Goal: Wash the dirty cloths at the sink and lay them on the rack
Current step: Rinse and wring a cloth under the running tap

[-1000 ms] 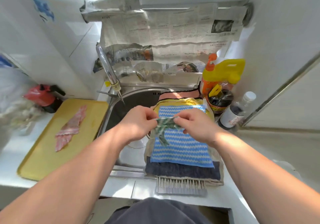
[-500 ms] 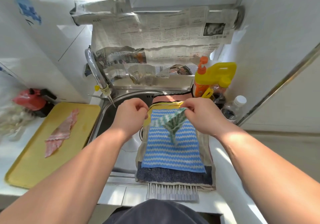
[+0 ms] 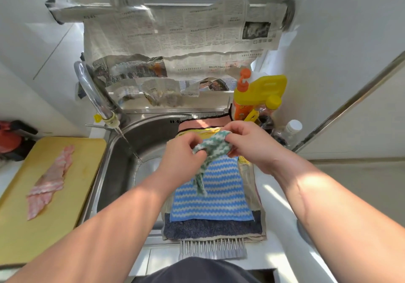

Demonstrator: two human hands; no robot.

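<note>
I am gripping the green-and-white cloth with both my left hand and right hand, fingers curled round it above the blue-striped cloth lying on the rack.

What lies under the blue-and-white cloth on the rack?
A dark blue towel sticks out beneath the blue-and-white cloth, then the metal rack. Whatever lies under the middle is covered.

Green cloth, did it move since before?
Yes. The green cloth has moved farther back, from over the upper part of the blue striped cloth to its far edge.
</note>
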